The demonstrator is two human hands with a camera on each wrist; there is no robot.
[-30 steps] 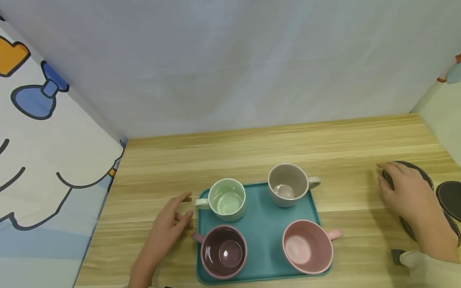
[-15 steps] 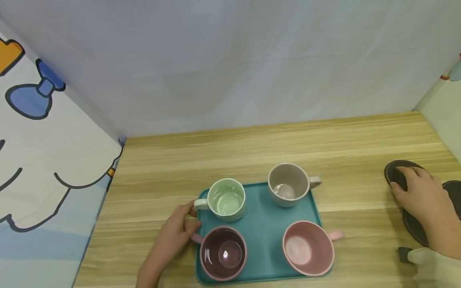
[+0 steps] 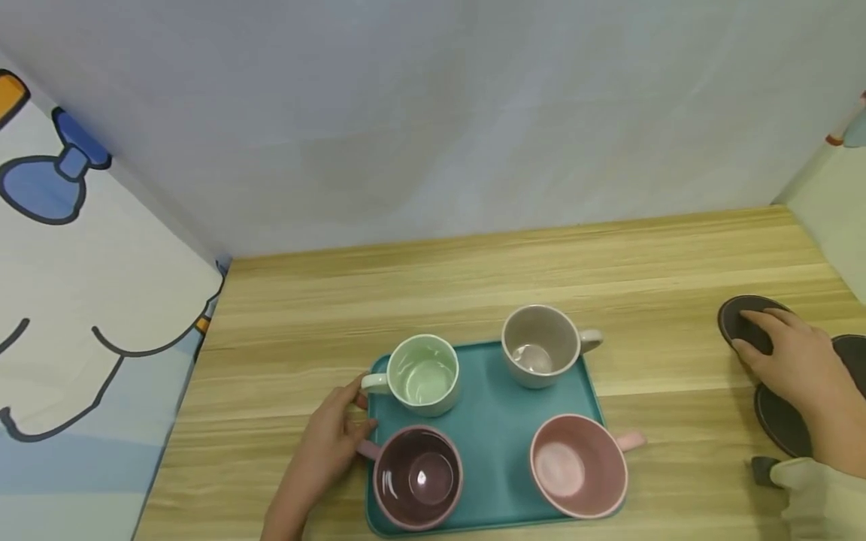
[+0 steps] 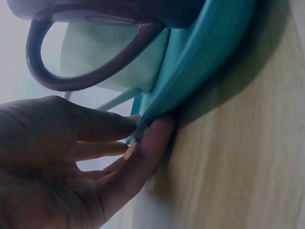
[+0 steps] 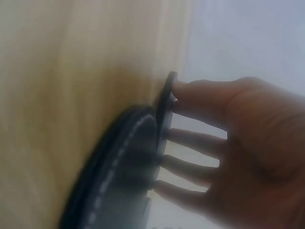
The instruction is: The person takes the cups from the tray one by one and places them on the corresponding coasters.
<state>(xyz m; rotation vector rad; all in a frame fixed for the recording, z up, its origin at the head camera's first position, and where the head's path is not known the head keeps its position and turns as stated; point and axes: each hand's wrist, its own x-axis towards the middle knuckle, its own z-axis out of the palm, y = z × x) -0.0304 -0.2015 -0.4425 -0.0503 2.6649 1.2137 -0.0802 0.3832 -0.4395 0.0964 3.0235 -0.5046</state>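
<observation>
At the left side of a teal tray (image 3: 497, 451), my left hand (image 3: 323, 443) pinches the tray's edge. In the left wrist view the thumb lies over the rim and fingers reach beneath it. A purple mug (image 3: 419, 518) and a light green mug (image 3: 425, 373) stand on the tray beside this hand, handles pointing left. A grey mug (image 3: 540, 338) and a pink mug (image 3: 578, 466) stand at its right side, handles pointing right. Far right, my right hand (image 3: 798, 364) rests extended fingertips on a round black coaster (image 3: 733, 323), thumb at its rim.
Another round black coaster (image 3: 778, 421) lies nearer me, partly under the right forearm, and a third coaster (image 3: 854, 357) lies farther right. White stitching rims the near coaster (image 5: 128, 162) in the right wrist view. A pale curtain (image 3: 473, 135) backs the wooden table (image 3: 338, 300).
My left hand has moved right onto the tray's edge and closed on it. The right hand has shifted slightly right, its fingertips coming onto the coaster. The mugs have not visibly moved on the tray.
</observation>
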